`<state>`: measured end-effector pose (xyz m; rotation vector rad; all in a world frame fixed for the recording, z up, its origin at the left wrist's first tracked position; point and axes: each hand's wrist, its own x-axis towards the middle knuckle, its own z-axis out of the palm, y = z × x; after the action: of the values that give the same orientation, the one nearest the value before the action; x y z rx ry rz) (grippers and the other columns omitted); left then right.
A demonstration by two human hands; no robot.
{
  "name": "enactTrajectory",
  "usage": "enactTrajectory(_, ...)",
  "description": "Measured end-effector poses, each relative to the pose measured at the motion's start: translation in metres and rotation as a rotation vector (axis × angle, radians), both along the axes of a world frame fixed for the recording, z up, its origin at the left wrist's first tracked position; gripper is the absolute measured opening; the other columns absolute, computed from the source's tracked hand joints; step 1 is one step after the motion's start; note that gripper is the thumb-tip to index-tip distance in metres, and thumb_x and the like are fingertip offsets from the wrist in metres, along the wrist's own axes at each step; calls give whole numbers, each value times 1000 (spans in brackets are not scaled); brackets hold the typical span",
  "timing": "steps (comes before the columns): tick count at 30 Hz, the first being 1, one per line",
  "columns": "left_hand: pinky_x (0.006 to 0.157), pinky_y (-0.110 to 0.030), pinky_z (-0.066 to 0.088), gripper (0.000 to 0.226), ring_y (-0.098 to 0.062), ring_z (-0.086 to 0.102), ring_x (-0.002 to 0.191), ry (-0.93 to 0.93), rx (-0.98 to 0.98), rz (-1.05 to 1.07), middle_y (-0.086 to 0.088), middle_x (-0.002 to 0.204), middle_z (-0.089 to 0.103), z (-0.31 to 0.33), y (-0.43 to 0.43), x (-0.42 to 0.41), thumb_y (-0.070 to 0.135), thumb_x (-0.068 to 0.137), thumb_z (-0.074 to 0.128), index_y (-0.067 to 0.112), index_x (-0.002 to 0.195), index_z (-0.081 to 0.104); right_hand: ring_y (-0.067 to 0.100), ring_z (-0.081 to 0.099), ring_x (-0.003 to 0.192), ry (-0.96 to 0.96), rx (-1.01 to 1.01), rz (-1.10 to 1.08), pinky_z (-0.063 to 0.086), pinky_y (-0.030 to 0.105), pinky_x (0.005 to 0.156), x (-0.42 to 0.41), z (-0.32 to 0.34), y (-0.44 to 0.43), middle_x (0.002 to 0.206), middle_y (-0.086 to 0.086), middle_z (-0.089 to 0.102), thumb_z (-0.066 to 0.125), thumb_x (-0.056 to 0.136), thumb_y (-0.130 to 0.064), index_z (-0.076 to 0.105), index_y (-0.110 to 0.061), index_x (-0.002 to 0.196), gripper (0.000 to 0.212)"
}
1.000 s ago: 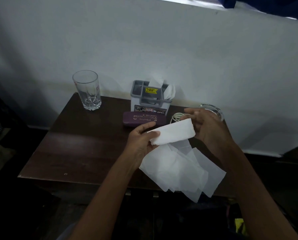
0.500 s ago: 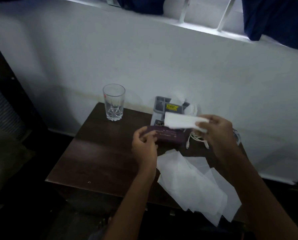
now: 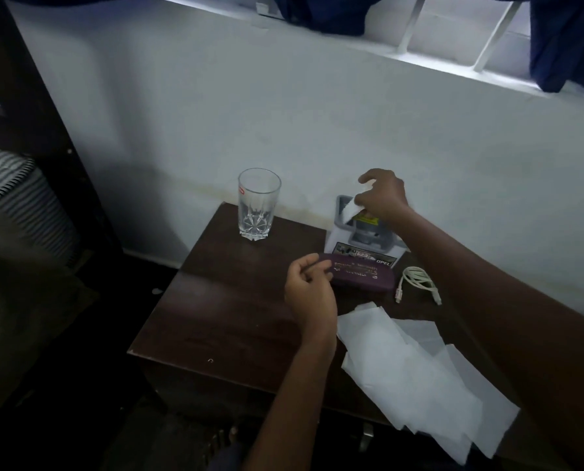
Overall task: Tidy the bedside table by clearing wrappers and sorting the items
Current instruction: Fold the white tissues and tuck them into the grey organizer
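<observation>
My right hand [image 3: 380, 195] pinches a folded white tissue [image 3: 350, 210] over the top of the grey and white holder [image 3: 348, 243] at the back of the dark wooden bedside table [image 3: 222, 311]. The tissue's lower end dips into the holder. Loosely curled and holding nothing, my left hand [image 3: 309, 290] hovers beside the left end of the purple spectacle case [image 3: 362, 277] that lies in front of the holder. Several flat white tissues [image 3: 406, 372] are spread over the table's front right part.
An empty drinking glass [image 3: 257, 203] stands at the table's back left. A coiled white cable [image 3: 418, 282] lies right of the case. A white wall rises behind the table, a striped cushion [image 3: 15, 188] and dark furniture are on the left.
My right hand carried the folded tissue up and back from above the case to the holder. My left hand let go of it earlier and stayed near the case. The camera tilted up.
</observation>
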<state>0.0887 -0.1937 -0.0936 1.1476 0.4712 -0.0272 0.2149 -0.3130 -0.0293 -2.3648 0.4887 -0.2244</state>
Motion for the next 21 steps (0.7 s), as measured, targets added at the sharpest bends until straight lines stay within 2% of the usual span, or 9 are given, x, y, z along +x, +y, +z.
enactTrajectory(2,76,-26,53,27,-8,64,80,8,-1,-10,5,88,67,0,-1,0,3,90,46,28,84,56,21,60,60,6,140,42,57,33,64,-1,-4,6,96,15,59,63,82,-6,56,-7,119,37)
enactTrajectory(4,77,-27,53,26,-8,65,79,14,-7,-33,7,86,67,-1,-1,0,3,90,46,26,86,56,16,61,52,22,226,49,55,27,55,-3,-7,10,92,14,63,62,85,-14,55,-11,121,37)
enactTrajectory(7,78,-27,53,25,-8,64,80,16,-11,-69,4,90,68,0,0,0,4,91,47,26,85,56,22,65,66,-2,220,41,57,35,65,-11,-6,8,95,10,64,58,88,-19,53,-12,125,39)
enactTrajectory(9,76,-26,53,25,-9,64,81,17,-9,-93,0,94,69,0,1,0,4,90,47,26,83,57,25,65,73,-51,258,27,57,41,72,-27,0,2,87,4,62,57,88,-17,52,-10,126,39)
enactTrajectory(14,67,-21,48,22,-11,63,79,24,20,-201,2,90,69,-2,-4,-2,7,91,46,24,83,58,25,65,71,-92,395,65,52,29,59,-123,9,-30,92,12,67,55,88,-9,62,-4,106,20)
enactTrajectory(18,67,-22,47,17,-11,62,80,32,49,-394,5,88,67,-5,-11,-8,11,94,45,20,93,60,28,65,74,-20,454,-145,52,35,68,-205,-17,-60,87,15,69,55,89,-9,64,-1,98,15)
enactTrajectory(21,72,-24,47,18,-10,62,81,41,64,-560,3,92,68,-7,-19,-15,13,95,45,16,102,61,26,63,73,60,423,-302,51,35,70,-230,-43,-81,83,15,68,55,88,-3,65,-3,91,11)
